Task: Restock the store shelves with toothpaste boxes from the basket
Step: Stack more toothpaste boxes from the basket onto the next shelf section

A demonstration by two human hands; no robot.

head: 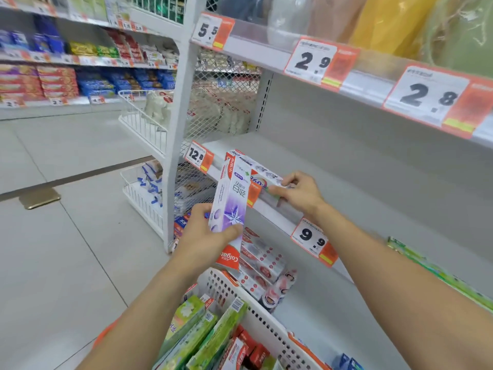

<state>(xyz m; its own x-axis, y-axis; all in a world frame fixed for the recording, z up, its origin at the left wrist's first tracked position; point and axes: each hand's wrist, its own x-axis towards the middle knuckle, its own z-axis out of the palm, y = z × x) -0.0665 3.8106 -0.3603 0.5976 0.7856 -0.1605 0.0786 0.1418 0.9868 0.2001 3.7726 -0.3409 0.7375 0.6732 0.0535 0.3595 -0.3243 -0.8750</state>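
Restocking is under way and, judged from the present layout, at an early stage. The middle shelf (346, 166) is almost wholly bare; only one toothpaste box sits at its front edge.

Left hand (210, 236): clenched around the lower part of a purple-and-white Colgate toothpaste box (230, 198), held upright in front of the shelf rail, not yet placed.

Right hand (298, 192): fingers pinching the near end of a white Colgate 360 box (256, 169), which lies flat at the shelf's front edge, just behind the price rail. Whether it is fully set down or being adjusted cannot be told.

Supply: the white perforated basket (264, 324) stands at the near bottom, propped against the lower shelf. At least three green boxes (208, 335) and several red boxes (248, 345) show inside; an exact total cannot be given, as they overlap and the frame cuts them off.

Lower shelf: a stack of red-and-white toothpaste boxes (262, 260) lies under the 9.9 tag (313, 239), about four or five visible.

Count in hand: two boxes, one per hand. Price tags on this bay: five legible, namely 5.5, 2.9, 2.8, 12.8 and 9.9.

Remaining work: the purple box, the basket's contents, and most of the middle shelf.
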